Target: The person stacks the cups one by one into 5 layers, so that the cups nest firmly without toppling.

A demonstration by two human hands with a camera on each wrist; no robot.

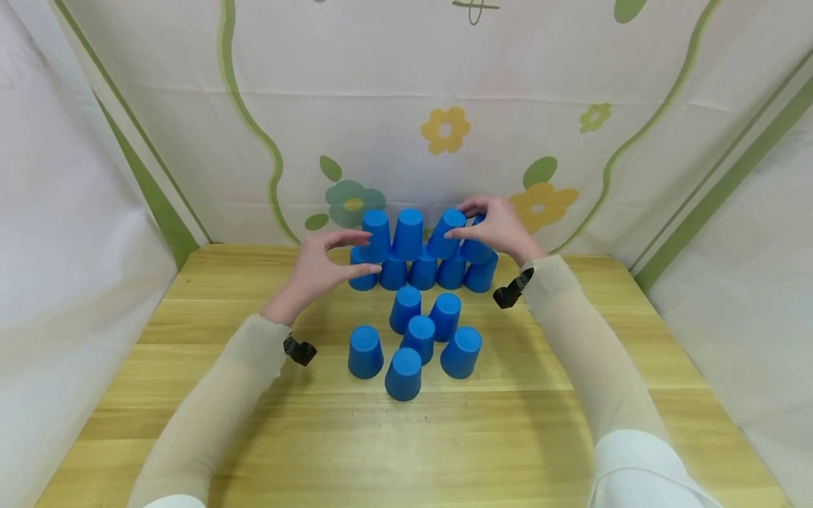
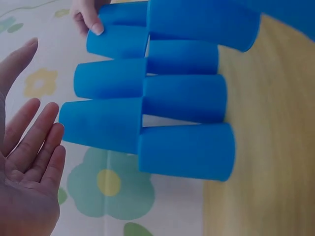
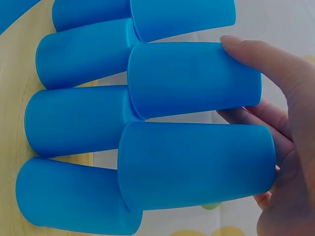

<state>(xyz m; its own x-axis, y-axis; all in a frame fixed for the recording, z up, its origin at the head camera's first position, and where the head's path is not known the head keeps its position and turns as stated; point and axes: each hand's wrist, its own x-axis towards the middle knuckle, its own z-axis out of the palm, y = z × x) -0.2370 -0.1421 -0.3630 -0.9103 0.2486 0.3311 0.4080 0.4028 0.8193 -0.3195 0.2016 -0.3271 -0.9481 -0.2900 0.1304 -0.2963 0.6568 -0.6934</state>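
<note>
Blue cups stand upside down in two tiers at the back of the table, several in the lower row [image 1: 423,271] and several balanced on top. My right hand [image 1: 502,227] pinches the third upper cup [image 3: 192,81] from the left, thumb on its near side and fingers behind it. The rightmost upper cup [image 3: 197,164] sits under that hand, close to the palm. Beside the leftmost upper cup [image 1: 376,236], my left hand [image 1: 315,267] is spread with thumb and fingers apart, holding nothing. Its fingertips are near that cup; whether they touch it I cannot tell.
Several more upside-down blue cups, among them a front one [image 1: 403,375], stand loosely grouped nearer me on the wooden table [image 1: 356,451]. A white flowered cloth [image 1: 381,141] hangs right behind the stack. Cloth also closes both sides.
</note>
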